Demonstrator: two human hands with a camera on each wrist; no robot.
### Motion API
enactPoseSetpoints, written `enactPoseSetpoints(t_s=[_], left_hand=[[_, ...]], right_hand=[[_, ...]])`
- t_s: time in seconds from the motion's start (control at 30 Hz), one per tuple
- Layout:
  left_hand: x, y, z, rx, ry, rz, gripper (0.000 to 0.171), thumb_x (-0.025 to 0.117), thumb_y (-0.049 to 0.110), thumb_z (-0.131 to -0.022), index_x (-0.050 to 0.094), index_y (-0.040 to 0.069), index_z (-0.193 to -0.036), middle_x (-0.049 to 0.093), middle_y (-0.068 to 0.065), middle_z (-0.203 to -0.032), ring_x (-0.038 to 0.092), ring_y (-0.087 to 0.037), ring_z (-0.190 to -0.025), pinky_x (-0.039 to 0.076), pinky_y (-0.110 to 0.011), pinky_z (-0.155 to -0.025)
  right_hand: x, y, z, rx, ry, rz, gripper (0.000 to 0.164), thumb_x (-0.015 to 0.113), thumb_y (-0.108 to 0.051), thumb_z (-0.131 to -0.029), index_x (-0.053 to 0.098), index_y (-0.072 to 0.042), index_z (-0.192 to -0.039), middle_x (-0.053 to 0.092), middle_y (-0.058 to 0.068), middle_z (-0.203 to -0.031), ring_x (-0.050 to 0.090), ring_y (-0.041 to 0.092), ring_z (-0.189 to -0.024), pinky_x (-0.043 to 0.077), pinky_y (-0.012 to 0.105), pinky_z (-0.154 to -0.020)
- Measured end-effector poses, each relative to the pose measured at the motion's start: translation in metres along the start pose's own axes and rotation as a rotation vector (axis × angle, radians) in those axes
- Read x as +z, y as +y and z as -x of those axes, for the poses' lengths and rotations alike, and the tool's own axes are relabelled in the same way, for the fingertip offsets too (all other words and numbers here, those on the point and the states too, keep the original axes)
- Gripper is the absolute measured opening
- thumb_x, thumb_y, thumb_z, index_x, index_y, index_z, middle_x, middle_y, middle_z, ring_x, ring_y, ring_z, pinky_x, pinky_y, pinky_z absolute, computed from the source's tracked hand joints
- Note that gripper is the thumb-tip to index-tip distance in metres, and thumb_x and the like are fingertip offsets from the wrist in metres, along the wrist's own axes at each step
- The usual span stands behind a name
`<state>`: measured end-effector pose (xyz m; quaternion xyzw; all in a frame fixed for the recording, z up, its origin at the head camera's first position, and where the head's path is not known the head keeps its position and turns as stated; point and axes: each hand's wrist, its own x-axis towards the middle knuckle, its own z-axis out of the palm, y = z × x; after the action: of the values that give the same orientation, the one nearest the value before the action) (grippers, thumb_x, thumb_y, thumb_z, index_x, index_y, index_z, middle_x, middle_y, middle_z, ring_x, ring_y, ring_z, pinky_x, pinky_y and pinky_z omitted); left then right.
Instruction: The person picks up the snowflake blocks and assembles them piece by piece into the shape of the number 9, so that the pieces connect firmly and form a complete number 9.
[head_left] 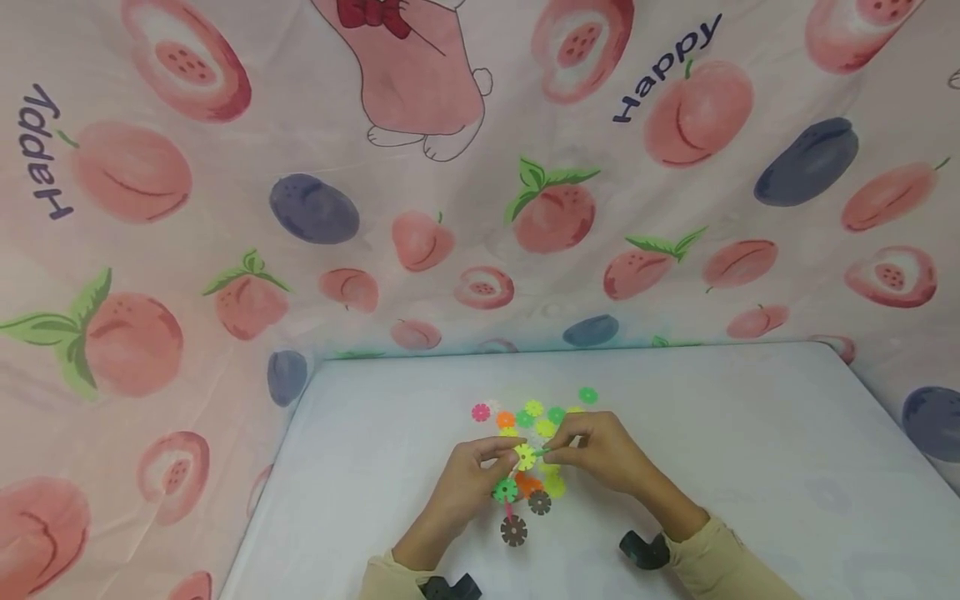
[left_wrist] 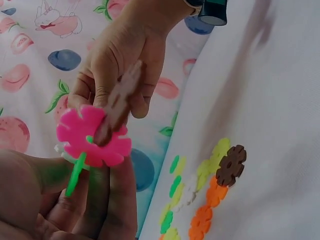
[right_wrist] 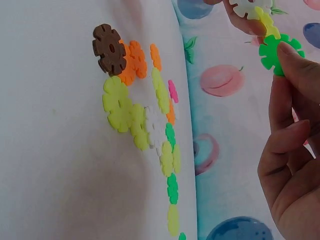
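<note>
My left hand (head_left: 468, 479) holds a linked chain of notched plastic flower discs. In the head view its yellow disc (head_left: 525, 456) is uppermost, with a green disc (head_left: 506, 489) and a brown disc (head_left: 513, 531) below. The left wrist view shows the chain's pink disc (left_wrist: 82, 132) beside my left hand's fingers, a green disc (left_wrist: 76, 175) nearly edge-on and a blurred brown disc. With thumb and finger, my right hand (head_left: 600, 450) pinches another green disc (right_wrist: 272, 52). This disc meets the yellow disc (right_wrist: 270, 25) edge to edge; how deeply they slot is unclear.
Loose discs lie on the white table (head_left: 360, 467) around and beyond the hands: orange (head_left: 506, 419), pink (head_left: 481, 412), green (head_left: 588, 396), yellow, white and a brown disc (head_left: 540, 502). A fruit-printed cloth (head_left: 420, 192) hangs behind the table. Black wrist cameras (head_left: 643, 550) sit by both sleeves.
</note>
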<state>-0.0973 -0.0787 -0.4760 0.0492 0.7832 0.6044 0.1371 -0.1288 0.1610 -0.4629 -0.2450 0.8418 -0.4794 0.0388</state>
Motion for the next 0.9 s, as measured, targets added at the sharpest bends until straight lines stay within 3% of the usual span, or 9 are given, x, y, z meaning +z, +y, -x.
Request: enactPoseSetpoints(t_s=[0.17,0.47,0.9], left_hand=[[-0.0002,0.0023,0.0005,-0.027,0.025,-0.031,0.023,0.069,0.027,-0.098,0.077,0.021,-0.119,0.075,0.004,-0.113,0.055,-0.024,-0.127,0.039,-0.064,-0.11],[0.0006,0.0033,0.0021,0.014,0.052,-0.099,0.02,0.068,0.026,-0.097,0.078,0.022,-0.114,0.075,0.005,-0.104,0.058,-0.025,-0.125,0.042,-0.064,-0.106],[0.0044,0.0055,0.0026,0.04,0.081,-0.124,0.02,0.07,0.023,-0.095,0.079,0.019,-0.113,0.075,0.006,-0.098,0.06,-0.023,-0.121,0.046,-0.06,-0.101]], right_hand=[[0.0012,-0.0021,-0.0004,-0.059,0.008,0.005,0.01,0.084,-0.02,-0.084,0.079,-0.028,-0.083,0.07,-0.015,-0.079,0.06,0.005,-0.073,0.052,0.025,-0.061],[0.0047,-0.0017,-0.0012,-0.122,0.02,0.069,0.011,0.084,-0.017,-0.083,0.079,-0.027,-0.081,0.07,-0.018,-0.078,0.06,0.001,-0.071,0.051,0.023,-0.059],[0.0048,-0.0026,-0.0025,-0.133,0.022,0.09,0.009,0.084,-0.015,-0.083,0.08,-0.022,-0.08,0.07,-0.016,-0.077,0.06,0.001,-0.071,0.051,0.023,-0.061]])
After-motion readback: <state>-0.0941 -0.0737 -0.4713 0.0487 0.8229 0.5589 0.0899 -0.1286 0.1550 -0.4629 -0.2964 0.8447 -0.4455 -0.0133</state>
